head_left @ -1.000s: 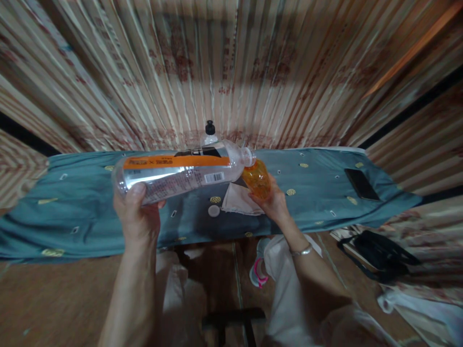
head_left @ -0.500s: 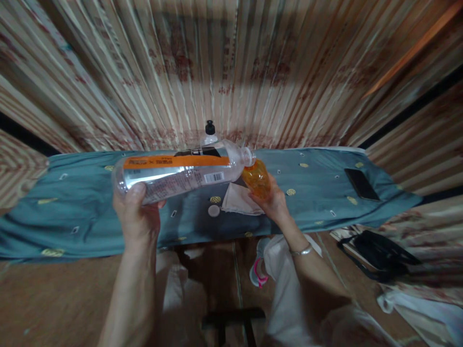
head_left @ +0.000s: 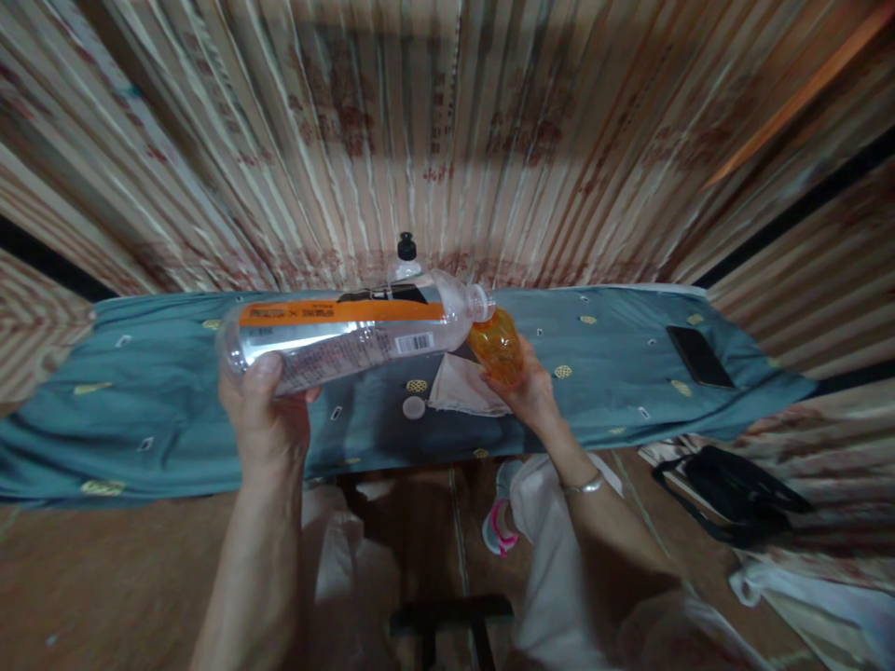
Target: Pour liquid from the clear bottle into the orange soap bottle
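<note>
My left hand (head_left: 269, 410) is wrapped round the base end of a large clear plastic bottle (head_left: 342, 349) with an orange and silver label. The bottle lies nearly level in the air, its uncapped neck pointing right. In my right hand (head_left: 528, 391) is a small orange see-through bottle (head_left: 498, 347), tilted, with its mouth up against the large bottle's neck. Whether liquid passes between them I cannot tell. Below them on the cloth are a folded whitish cloth or tissue (head_left: 461, 390) and a round white cap (head_left: 414, 407).
A green-blue patterned cloth covers the table (head_left: 174, 401). Behind the large bottle stands a clear bottle with a black top (head_left: 406, 248). A black phone (head_left: 699, 356) lies at the right. On the floor at right is a black bag (head_left: 734, 489). Striped curtains (head_left: 433, 140) hang behind.
</note>
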### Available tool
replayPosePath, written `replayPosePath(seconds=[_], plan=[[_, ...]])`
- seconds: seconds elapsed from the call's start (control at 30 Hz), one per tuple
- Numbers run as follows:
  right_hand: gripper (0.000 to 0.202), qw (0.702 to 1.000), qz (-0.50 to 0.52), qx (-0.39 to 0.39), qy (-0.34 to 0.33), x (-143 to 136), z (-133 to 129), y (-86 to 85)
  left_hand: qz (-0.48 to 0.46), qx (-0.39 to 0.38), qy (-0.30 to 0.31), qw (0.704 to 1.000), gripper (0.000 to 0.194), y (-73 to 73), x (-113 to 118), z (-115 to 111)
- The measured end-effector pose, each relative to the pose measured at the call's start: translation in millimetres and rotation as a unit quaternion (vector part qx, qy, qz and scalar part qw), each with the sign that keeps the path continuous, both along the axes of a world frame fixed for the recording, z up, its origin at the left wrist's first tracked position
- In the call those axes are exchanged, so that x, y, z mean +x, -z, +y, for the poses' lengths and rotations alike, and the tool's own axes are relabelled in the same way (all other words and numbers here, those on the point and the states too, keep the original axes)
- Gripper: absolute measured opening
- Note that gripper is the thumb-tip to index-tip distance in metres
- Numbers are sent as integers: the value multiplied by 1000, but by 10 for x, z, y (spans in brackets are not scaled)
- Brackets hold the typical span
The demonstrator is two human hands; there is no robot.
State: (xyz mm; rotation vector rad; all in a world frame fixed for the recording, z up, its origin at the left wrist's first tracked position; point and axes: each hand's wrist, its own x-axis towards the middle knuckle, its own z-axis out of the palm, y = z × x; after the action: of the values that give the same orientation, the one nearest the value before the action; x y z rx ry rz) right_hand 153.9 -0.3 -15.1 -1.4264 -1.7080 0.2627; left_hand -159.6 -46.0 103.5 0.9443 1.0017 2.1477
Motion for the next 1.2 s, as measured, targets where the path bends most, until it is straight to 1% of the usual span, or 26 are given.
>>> replayPosePath(seconds=[0.4,0.6,0.77,0.97,1.2], plan=[[82,1000,1,-14,3,-3,-10,-20,20,-16,-4,1000,57,-19,20,-16],[81,1000,-8,-2,0,16,5,16,7,-6,4,1000,67,5,2,-5],[83,1000,-6,-13,5,15,-1,11,-12,-10,9,1000,62,0,-1,-18],[83,1000,-5,-15,2,12,-3,-3,-2,-16,-4,1000,57,-6,2,-16],[82,1000,4,-11,-8,12,-1,-20,-2,1,11,1000,54,7,-5,-10]])
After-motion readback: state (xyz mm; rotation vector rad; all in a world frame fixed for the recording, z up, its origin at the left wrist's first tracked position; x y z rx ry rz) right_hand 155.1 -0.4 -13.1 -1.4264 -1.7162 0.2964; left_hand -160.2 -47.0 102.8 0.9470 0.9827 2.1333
